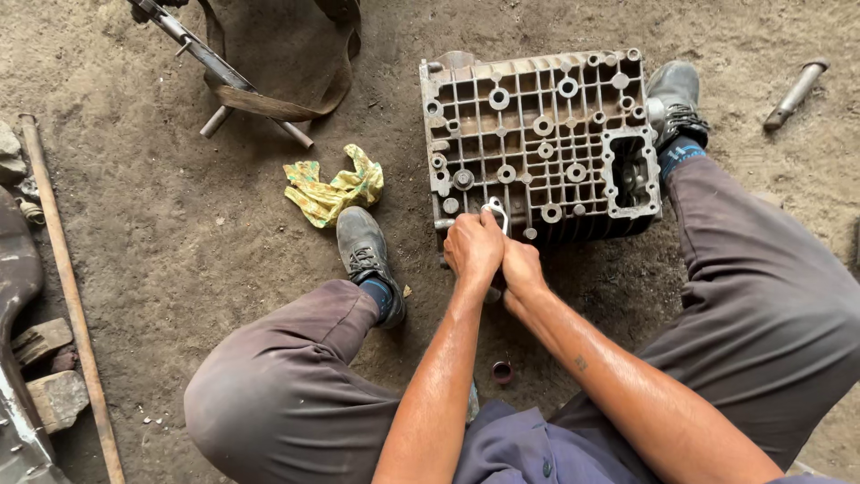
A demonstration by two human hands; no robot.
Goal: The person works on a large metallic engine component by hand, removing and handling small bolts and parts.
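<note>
Hands gripping: left hand point(473, 249) and right hand point(520, 267), fingers clamped on wrench point(495, 215) at near edge of ribbed housing point(542, 143). Judging: keeping wrench square is preventing slip.

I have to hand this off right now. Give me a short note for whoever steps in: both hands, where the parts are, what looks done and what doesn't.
Left hand and right hand: both closed together on a wrench, its ring end seated at the near edge of the ribbed metal casing.
Casing lies on the dirt floor between the shoes, open ribbed face up.
A small ring part lies on the floor near the lap; a yellow rag sits left of the casing.
Done: cannot tell how far the fastener has turned.
Left: the wrench is on the fastener, so that one is not finished.
</note>
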